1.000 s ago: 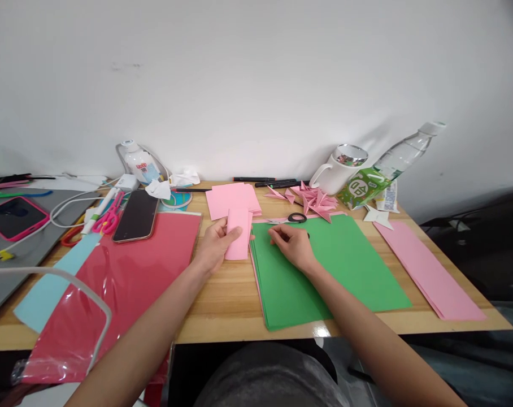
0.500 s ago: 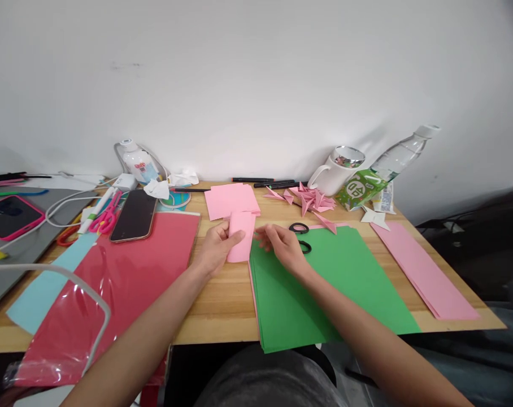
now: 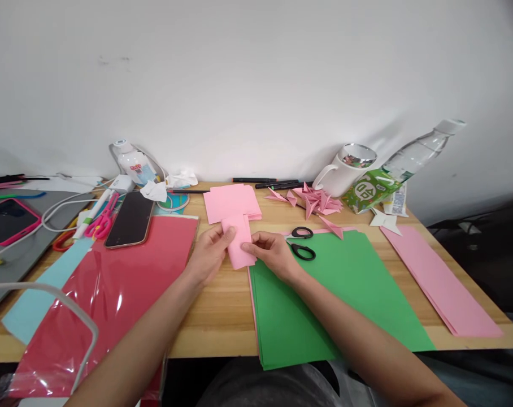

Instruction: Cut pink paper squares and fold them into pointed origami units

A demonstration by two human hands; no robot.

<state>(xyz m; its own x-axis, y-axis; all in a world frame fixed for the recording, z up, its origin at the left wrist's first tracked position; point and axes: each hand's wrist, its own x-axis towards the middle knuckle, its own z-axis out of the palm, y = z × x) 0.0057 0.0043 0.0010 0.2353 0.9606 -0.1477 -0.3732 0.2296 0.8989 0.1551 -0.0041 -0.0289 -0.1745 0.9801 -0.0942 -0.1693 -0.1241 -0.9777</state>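
Between both my hands is a folded pink paper (image 3: 238, 249), held upright and slightly tilted over the table. My left hand (image 3: 209, 251) grips its left edge, with the thumb on the front face. At its lower right edge my right hand (image 3: 271, 251) pinches the paper between thumb and fingers. Just behind lies a stack of pink paper squares (image 3: 231, 200). Black-handled scissors (image 3: 303, 252) rest on the green paper sheets (image 3: 337, 299) beside my right hand; their blades are partly hidden by it.
Folded pink paper pieces (image 3: 320, 200) lie in a heap near a white mug (image 3: 339, 175), a green box (image 3: 369, 192) and a water bottle (image 3: 426, 148). Pink strips (image 3: 443, 282) lie at right. Left are red paper in plastic (image 3: 125, 282), a phone (image 3: 130, 219) and pink scissors (image 3: 104, 217).
My right hand has moved in to the paper and now pinches its right edge. The paper has tilted a little, and the scissors show more fully. The view has shifted slightly.
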